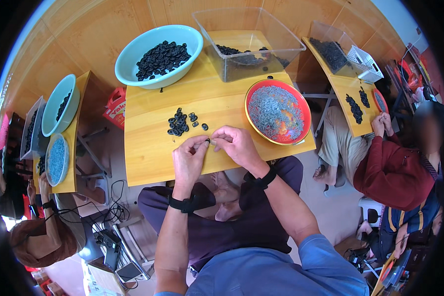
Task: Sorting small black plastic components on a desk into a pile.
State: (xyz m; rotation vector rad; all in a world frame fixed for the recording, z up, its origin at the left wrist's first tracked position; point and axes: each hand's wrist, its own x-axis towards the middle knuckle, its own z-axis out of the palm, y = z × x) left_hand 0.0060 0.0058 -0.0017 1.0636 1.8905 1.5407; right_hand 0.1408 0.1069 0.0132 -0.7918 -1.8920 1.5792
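Note:
My left hand (190,155) is closed in a pinch on a small black piece (207,140) above the wooden table. Close against it, my right hand (237,146) is pinched too; whether its fingertips grip the same piece or another tiny part cannot be made out. Just beyond my hands lies a loose pile of small black oval pieces (177,124), with one single black piece (204,127) apart from it. To the right stands a red dish (307,112) full of small grey-blue parts (271,111), too fine to name.
A light-blue basin (126,58) of black pieces and a clear plastic bin (261,64) stand at the table's far side. Co-workers sit at side tables: one in a dark red top (394,167) at right, another (44,241) at left. Black cables (116,209) tangle at lower left.

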